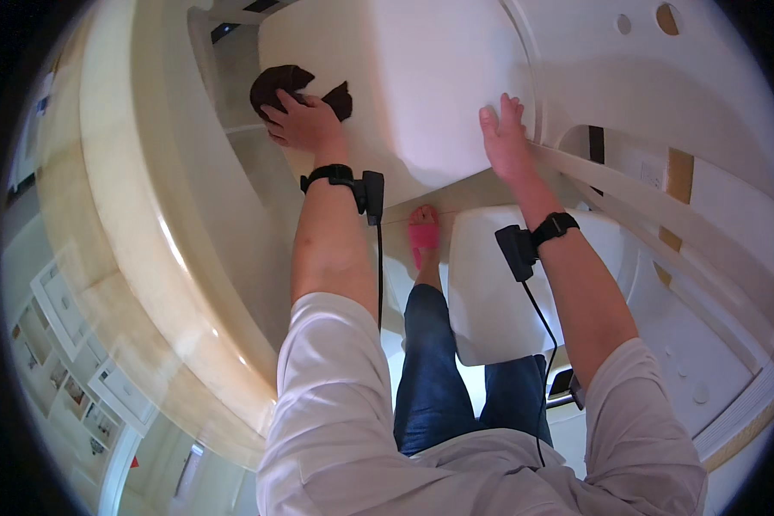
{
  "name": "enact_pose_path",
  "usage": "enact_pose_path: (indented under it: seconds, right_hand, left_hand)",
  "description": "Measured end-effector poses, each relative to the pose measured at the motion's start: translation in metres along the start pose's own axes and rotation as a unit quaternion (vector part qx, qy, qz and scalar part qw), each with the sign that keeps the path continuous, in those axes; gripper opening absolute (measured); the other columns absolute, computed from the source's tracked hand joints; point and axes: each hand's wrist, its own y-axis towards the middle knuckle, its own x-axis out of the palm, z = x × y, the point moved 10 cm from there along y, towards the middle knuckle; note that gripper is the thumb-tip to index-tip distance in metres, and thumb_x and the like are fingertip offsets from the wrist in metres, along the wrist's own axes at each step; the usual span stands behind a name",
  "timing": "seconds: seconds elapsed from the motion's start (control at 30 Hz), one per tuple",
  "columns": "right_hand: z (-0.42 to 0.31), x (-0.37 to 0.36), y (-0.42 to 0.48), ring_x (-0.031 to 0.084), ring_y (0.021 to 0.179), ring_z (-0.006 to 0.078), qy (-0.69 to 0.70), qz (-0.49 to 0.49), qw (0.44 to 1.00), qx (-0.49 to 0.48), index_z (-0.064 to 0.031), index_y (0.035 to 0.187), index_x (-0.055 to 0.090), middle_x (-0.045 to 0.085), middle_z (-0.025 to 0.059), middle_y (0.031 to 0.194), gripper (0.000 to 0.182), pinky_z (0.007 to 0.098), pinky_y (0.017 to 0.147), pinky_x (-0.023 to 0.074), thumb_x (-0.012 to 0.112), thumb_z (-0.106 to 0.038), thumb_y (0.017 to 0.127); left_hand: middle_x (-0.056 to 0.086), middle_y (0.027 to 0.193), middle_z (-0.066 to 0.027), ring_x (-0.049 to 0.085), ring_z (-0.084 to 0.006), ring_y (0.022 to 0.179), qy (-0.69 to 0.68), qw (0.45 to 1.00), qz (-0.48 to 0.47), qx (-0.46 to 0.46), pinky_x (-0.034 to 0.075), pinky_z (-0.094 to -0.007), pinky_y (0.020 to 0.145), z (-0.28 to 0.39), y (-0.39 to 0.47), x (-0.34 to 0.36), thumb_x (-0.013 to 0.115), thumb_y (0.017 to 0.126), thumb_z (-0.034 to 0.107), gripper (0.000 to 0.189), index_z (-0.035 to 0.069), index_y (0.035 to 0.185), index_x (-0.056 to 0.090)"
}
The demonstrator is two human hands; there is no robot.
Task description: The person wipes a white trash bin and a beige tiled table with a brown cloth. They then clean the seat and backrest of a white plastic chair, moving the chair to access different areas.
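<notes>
My left hand [306,126] presses a crumpled dark brown cloth [277,80] against a white chair seat [438,71]. The cloth sits by the seat's edge nearest the table, with one end sticking out past my fingers. Parts of it are hidden beneath my palm. On the opposite side, my right hand [506,135] is at the same seat, close to the backrest [619,77]. Its fingers are apart and hold nothing. Each wrist wears a black strap with a small cabled device.
A marble-patterned table [148,226] with a rounded, glossy edge curves along my left. A second white chair seat [503,290] lies below my right forearm. My foot in a pink slipper [424,235] is on the floor between the seats. White shelving [71,380] stands beyond the table.
</notes>
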Motion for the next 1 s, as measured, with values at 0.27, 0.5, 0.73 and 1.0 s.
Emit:
enact_pose_path:
  seconds: [0.27, 0.5, 0.73, 1.0]
  right_hand:
    - [-0.005, 0.000, 0.000, 0.015, 0.145, 0.0469, -0.004, 0.010, 1.000, 0.003, 0.0023, 0.149, 0.023, 0.019, 0.0348, 0.153, 0.074, 0.0617, 0.114, 0.0177, 0.046, -0.046, 0.098]
    - [-0.015, -0.020, 0.002, 0.021, 0.142, 0.0468, -0.048, 0.101, 0.989, -0.092, -0.0101, 0.151, 0.027, 0.019, 0.0311, 0.154, 0.070, 0.0602, 0.112, 0.0252, 0.059, -0.019, 0.089]
    - [-0.039, -0.006, -0.018, 0.027, 0.143, 0.0367, -0.271, 0.034, 0.945, -0.181, -0.0150, 0.147, 0.038, 0.026, 0.0171, 0.156, 0.072, 0.0536, 0.112, 0.0305, 0.064, -0.005, 0.081]
    - [-0.047, -0.007, -0.015, 0.038, 0.135, 0.0379, -0.288, 0.074, 0.935, -0.194, -0.0077, 0.136, 0.048, 0.043, 0.0205, 0.143, 0.053, 0.0507, 0.109, 0.0362, 0.060, -0.011, 0.085]
  left_hand:
    - [0.045, 0.144, -0.0147, 0.044, -0.0383, 0.128, -0.139, 0.942, -0.087, 0.294, 0.027, -0.0582, 0.110, 0.129, -0.062, 0.015, 0.066, 0.080, 0.025, 0.050, 0.021, 0.130, 0.059]
    - [0.049, 0.143, -0.0073, 0.041, -0.0334, 0.133, -0.244, 0.838, -0.199, 0.445, 0.024, -0.0568, 0.113, 0.202, -0.171, -0.018, 0.069, 0.077, 0.017, 0.045, 0.023, 0.122, 0.066]
    - [0.050, 0.139, -0.0091, 0.039, -0.0367, 0.133, -0.279, 0.823, -0.227, 0.440, 0.028, -0.0550, 0.112, 0.153, -0.190, -0.062, 0.074, 0.070, 0.009, 0.056, 0.020, 0.124, 0.064]
    - [0.054, 0.131, -0.0095, 0.048, -0.0338, 0.118, -0.227, 0.889, -0.196, 0.347, 0.040, -0.0462, 0.095, 0.137, -0.182, -0.063, 0.070, 0.071, 0.005, 0.051, 0.017, 0.120, 0.066]
